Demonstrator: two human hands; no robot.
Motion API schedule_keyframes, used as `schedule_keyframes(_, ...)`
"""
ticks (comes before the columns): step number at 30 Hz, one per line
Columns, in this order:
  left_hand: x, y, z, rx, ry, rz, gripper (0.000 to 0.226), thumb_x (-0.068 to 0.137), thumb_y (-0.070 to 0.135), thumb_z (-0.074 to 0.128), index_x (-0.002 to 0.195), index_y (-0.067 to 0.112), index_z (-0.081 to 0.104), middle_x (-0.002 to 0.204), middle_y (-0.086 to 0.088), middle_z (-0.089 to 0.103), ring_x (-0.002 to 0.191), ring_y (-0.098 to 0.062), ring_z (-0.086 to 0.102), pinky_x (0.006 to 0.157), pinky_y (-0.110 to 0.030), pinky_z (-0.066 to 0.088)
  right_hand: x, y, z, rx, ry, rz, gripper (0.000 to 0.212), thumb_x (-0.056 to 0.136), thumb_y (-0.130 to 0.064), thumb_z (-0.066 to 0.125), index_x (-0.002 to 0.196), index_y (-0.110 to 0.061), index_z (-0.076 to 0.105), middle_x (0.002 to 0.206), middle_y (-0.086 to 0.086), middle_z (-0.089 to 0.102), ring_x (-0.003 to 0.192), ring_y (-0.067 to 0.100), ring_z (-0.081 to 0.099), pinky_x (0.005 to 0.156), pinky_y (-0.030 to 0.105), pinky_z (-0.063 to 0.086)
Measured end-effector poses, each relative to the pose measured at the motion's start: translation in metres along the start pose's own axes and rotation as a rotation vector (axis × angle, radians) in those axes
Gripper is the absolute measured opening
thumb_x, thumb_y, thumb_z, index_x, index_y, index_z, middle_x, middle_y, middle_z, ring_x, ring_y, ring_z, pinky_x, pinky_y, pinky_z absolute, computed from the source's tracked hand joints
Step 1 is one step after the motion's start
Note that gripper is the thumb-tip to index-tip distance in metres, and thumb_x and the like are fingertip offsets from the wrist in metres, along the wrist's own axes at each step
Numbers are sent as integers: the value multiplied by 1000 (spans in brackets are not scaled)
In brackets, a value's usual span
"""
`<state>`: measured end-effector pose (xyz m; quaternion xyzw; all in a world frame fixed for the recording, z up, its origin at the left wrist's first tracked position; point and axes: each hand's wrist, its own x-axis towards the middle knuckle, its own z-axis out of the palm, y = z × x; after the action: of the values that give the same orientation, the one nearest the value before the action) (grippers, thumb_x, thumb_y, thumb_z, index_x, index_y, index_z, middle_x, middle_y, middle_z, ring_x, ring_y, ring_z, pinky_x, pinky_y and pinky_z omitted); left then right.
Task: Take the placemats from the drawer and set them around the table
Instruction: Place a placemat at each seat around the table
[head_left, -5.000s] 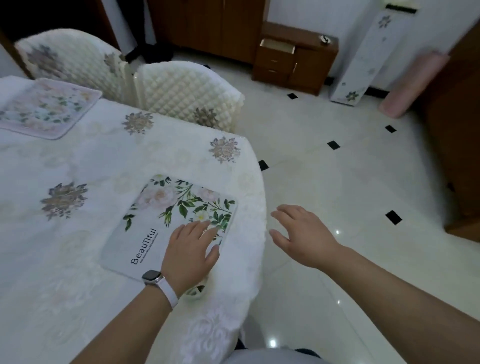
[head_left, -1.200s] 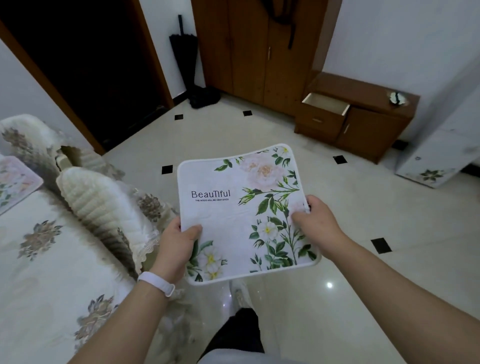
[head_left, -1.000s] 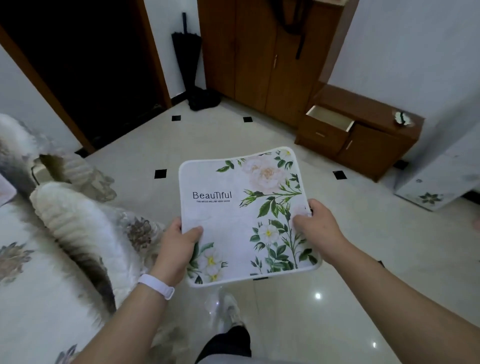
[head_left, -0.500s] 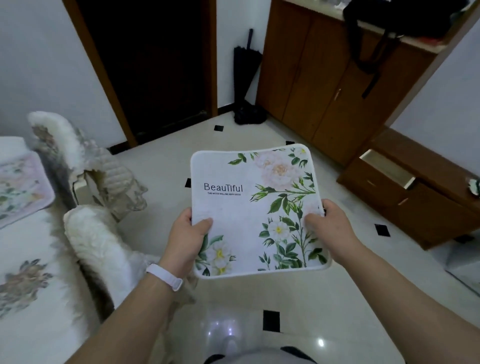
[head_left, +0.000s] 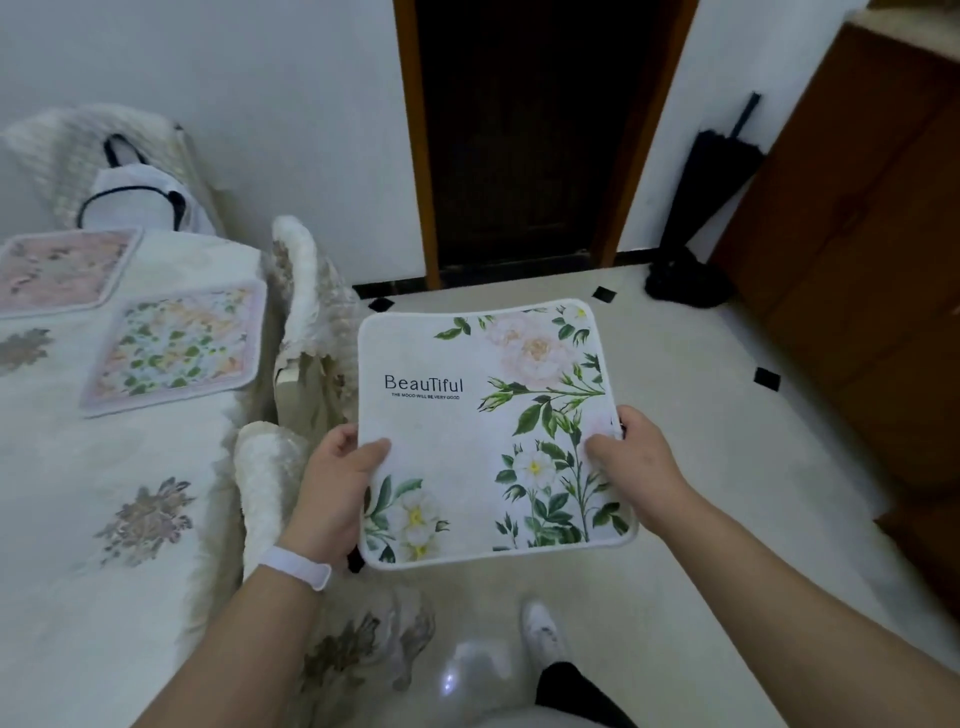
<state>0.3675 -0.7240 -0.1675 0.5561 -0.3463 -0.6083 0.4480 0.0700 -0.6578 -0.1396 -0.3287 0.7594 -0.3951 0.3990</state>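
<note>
Table (head_left: 78, 545), left: a pink placemat (head_left: 57, 270) and a leaf-pattern placemat (head_left: 176, 345) lie flat, just beside each other. The left hand (head_left: 332, 483) pinches the left edge of the "Beautiful" placemat (head_left: 467, 447), thumb on top and fingers (head_left: 340, 434) curled beneath. That placemat is held roughly level above the floor (head_left: 727, 467), beside the table. The right hand (head_left: 641, 460) pinches its right edge the same way.

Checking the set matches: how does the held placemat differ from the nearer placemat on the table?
The held placemat is white with green sprays and printed lettering; the nearer table placemat is pink-edged, flowered all over, no lettering visible. The held placemat hangs over the floor, pinched by the left hand and right hand; the table placemat lies flat. Both are floral, with rounded corners.
</note>
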Motion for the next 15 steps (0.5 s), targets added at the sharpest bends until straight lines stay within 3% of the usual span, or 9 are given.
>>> schedule_keyframes(6,10,28,12,-78,216,14,13,89,-1,64,96,9,60,92,-18,75,79,-35,72,76,-48,59,84,-39,16,-24,-248,-52,19,82,-9,57,91,-25,63,85,2,73,73,24,72,72,50,60)
schedule_keyframes(11,-13,58,-24,-117,460,71,17,90,-3,62,104,7,59,99,-25,72,86,-40,69,84,-55,56,114,-81,73,-46,-505,-115,13,87,-10,60,95,-20,62,88,9,73,73,30,73,69,55,60)
schedule_keyframes(15,-54,66,-66,-164,667,130,16,90,-2,61,103,8,61,93,-19,75,76,-34,73,65,-42,60,100,-116,138,-88,-725,-209,16,87,-9,60,94,-24,62,84,3,75,68,23,74,63,45,62)
